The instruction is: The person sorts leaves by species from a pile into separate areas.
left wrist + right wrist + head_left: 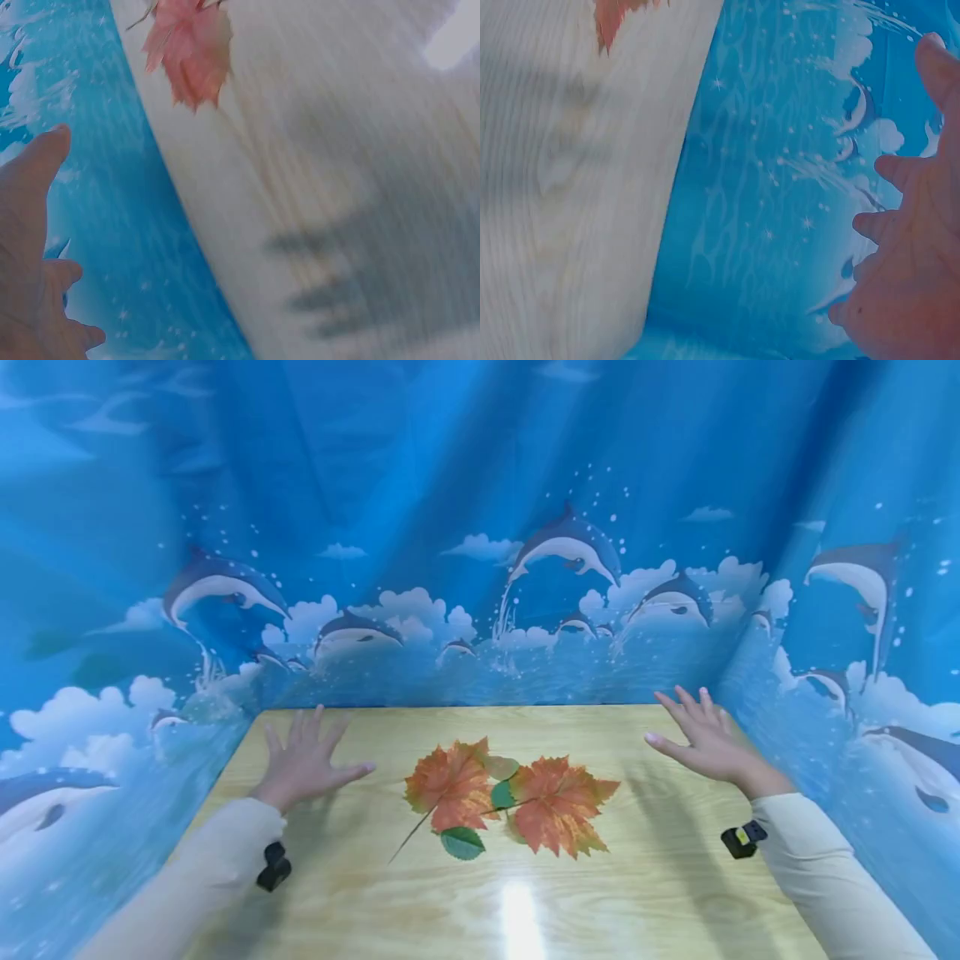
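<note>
Two orange maple leaves lie on the wooden table, the left leaf (457, 781) with a long dark stem and the right leaf (562, 806) beside it. Around them are a dark green leaf (462, 842), a small green leaf (502, 794) and a pale leaf (501, 767), partly overlapped. My left hand (302, 760) is held over the table's left side, fingers spread and holding nothing. Over the right side hovers my right hand (705, 739), likewise spread with nothing in it. Both hands stand apart from the leaves, their shadows falling on the wood.
The wooden table (360, 902) is bounded at the back and sides by a blue cloth (420, 668) printed with dolphins and clouds. A bright glare spot shows near the front. Each wrist carries a small black device, one at the left (273, 867), one at the right (742, 839).
</note>
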Demonstrator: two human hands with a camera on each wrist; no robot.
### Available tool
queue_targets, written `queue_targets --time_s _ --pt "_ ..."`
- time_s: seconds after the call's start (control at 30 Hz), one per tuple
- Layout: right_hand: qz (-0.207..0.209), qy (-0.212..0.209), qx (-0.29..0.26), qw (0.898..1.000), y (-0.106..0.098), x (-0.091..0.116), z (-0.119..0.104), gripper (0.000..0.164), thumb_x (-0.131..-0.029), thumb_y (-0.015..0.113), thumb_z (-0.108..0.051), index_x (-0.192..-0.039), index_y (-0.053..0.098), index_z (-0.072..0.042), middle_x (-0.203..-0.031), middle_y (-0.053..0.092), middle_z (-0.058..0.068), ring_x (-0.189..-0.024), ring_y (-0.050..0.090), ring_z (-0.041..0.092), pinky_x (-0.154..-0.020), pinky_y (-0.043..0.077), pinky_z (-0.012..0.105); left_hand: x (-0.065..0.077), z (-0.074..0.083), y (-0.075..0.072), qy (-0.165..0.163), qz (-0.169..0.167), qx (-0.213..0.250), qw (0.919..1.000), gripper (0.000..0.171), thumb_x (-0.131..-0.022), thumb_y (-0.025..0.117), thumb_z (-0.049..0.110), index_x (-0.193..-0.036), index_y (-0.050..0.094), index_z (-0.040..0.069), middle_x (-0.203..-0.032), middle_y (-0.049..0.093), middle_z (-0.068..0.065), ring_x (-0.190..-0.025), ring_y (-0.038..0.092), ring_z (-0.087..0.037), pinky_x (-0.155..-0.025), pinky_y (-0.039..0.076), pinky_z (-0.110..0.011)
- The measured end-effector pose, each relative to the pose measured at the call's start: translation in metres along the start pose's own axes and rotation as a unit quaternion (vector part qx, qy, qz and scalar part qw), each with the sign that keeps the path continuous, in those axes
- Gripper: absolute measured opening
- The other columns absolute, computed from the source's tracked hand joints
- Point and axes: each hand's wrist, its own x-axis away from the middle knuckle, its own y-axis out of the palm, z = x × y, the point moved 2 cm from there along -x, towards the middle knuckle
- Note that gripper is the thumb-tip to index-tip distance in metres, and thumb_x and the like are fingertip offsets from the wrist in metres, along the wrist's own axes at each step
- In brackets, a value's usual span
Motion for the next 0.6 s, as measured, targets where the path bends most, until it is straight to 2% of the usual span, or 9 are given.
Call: queue_targets --time_s 0.1,0.3,0.6 --pt "-0.002 -0.01 -0.025 1.0 0.013 -0.005 -0.003 0.079 -0.096 0.05 -0.049 -0.154 0.011 -0.013 -0.156 -0.003 0.029 -0.137 -0.021 0.05 -0.098 -0.007 0.076 0.001 0.007 0.013 -0.001 -0.009 0.013 0.9999 0.099 -0.079 0.055 0.073 -0.151 0.027 0.009 -0.154 0.008 -0.033 -0.138 -0.002 -0.056 -0.097 -0.019 -0.073" --pt "-0.008 -0.023 -0.055 0.998 0.044 -0.021 -0.006 0.076 -0.096 0.05 -0.048 -0.153 0.016 -0.01 -0.156 0.002 0.029 -0.137 -0.014 0.054 -0.097 -0.003 0.077 -0.001 0.026 0.04 0.005 -0.016 0.038 0.9991 0.094 -0.081 0.058 0.068 -0.15 0.029 0.01 -0.154 0.012 -0.031 -0.138 0.002 -0.056 -0.099 -0.008 -0.076" --pt "-0.033 -0.04 -0.128 0.99 0.09 -0.043 -0.024 0.075 -0.096 0.049 -0.048 -0.152 0.02 -0.007 -0.157 0.006 0.026 -0.141 -0.012 0.049 -0.102 0.0 0.074 0.0 0.065 0.076 0.027 0.002 0.074 0.9969 0.089 -0.08 0.059 0.069 -0.149 0.035 0.018 -0.156 0.02 -0.022 -0.141 0.012 -0.048 -0.103 0.0 -0.074"
